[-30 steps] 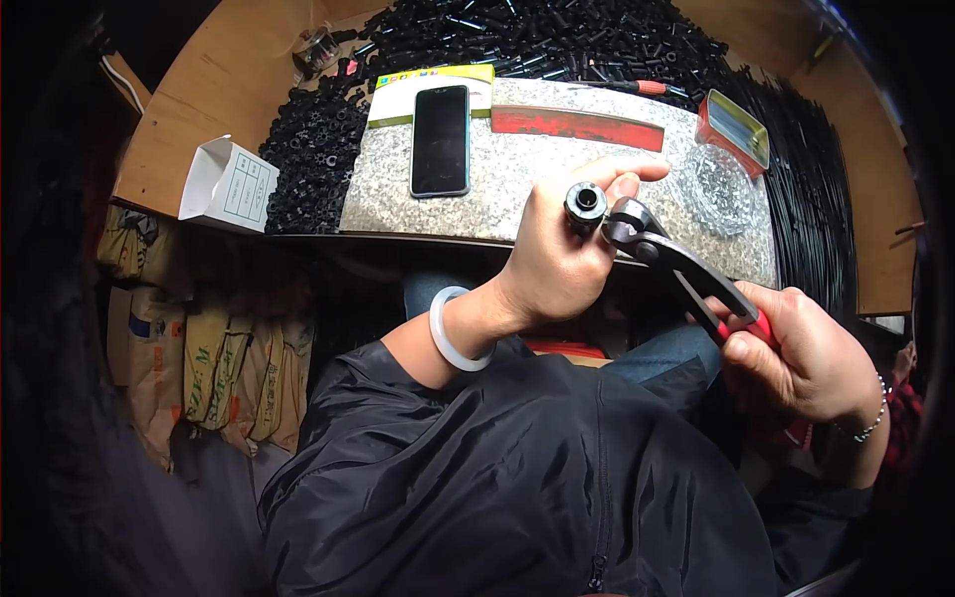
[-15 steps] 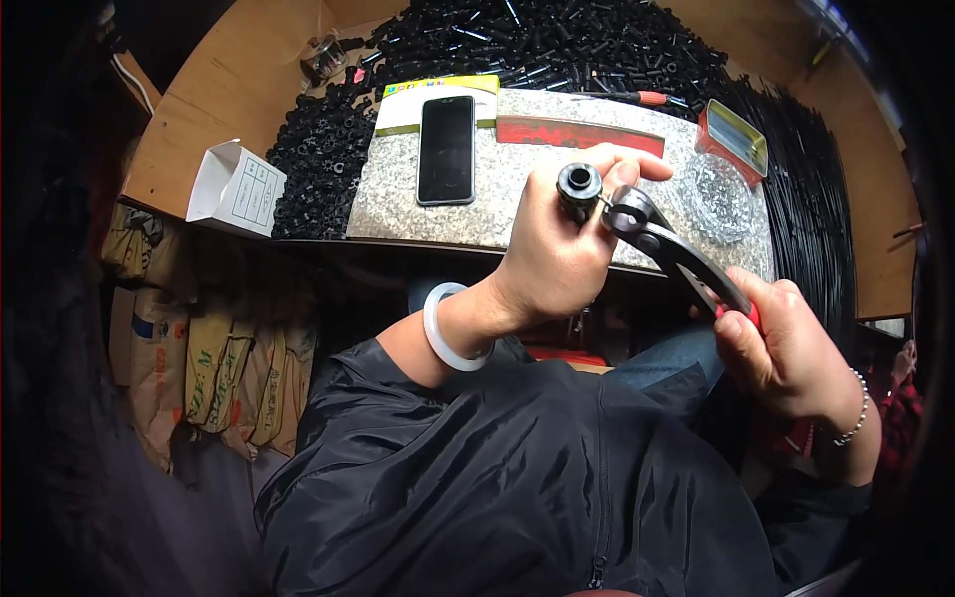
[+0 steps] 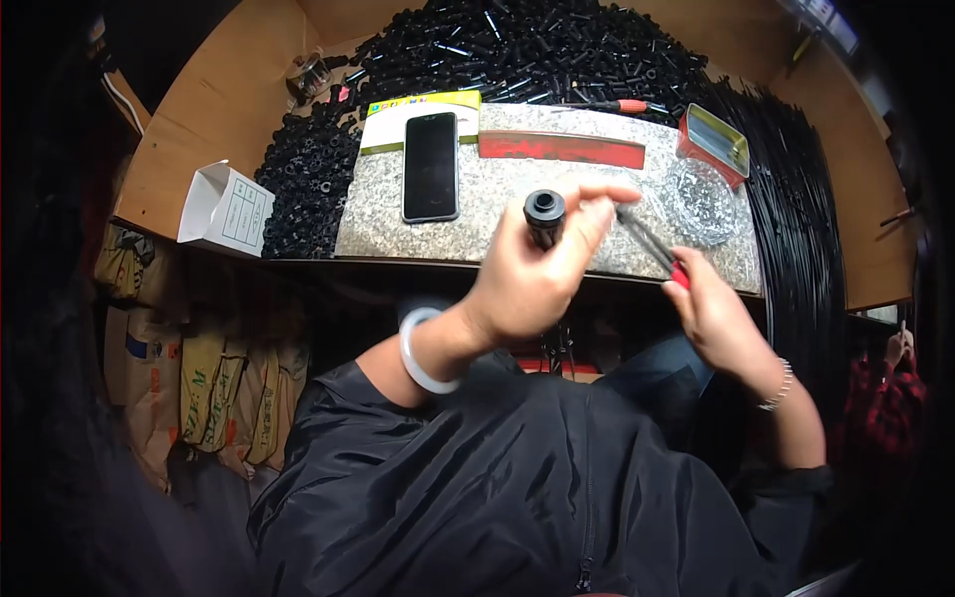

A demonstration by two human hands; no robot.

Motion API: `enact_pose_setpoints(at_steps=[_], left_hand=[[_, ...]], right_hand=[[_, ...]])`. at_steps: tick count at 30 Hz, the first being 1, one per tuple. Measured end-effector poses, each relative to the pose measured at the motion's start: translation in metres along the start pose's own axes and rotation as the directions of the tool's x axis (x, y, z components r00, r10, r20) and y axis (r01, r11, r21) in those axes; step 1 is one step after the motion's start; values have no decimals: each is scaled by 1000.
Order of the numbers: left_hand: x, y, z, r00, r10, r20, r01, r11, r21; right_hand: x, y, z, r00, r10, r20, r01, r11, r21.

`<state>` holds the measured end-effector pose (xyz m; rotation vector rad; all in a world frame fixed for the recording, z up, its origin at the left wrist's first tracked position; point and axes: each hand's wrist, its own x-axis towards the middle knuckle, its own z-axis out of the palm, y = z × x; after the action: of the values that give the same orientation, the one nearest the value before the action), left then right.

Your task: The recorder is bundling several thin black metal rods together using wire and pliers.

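Observation:
My left hand (image 3: 522,284), with a white bangle on its wrist, is closed round a black tubular part (image 3: 544,207), whose round open end faces up. Its thumb and forefinger reach rightward, close to the tip of the pliers (image 3: 647,239). My right hand (image 3: 724,310) grips these pliers by their red handles. Motion smears the dark jaws, so I cannot tell whether they touch the left fingertips or hold anything. Both hands are above the near edge of the speckled work board (image 3: 388,235).
On the board lie a phone (image 3: 431,167), a yellow-white box (image 3: 468,105), a red strip (image 3: 562,149), a red-handled screwdriver (image 3: 629,105), a tin (image 3: 714,142) and a clear coil (image 3: 696,202). Black parts (image 3: 517,50) heap behind; black rods (image 3: 796,199) line the right. A white carton (image 3: 227,211) stands left.
The pliers' head has come away from beside the black part and turned edge-on. Both hands sit farther left in the picture; the right one is also higher. The whole view has shifted slightly.

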<state>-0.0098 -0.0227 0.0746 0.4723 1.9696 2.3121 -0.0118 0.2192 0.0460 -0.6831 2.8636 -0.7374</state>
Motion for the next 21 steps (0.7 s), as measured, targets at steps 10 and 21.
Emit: enact_pose_setpoints(at_steps=[10, 21], left_hand=[[-95, -189, 8, 971, 151, -187, -106, 968, 228], [-13, -27, -44, 832, 393, -392, -321, 916, 239]], right_hand=[[15, -45, 7, 880, -254, -402, 287, 958, 25], [5, -182, -82, 768, -636, -74, 349, 319, 881]])
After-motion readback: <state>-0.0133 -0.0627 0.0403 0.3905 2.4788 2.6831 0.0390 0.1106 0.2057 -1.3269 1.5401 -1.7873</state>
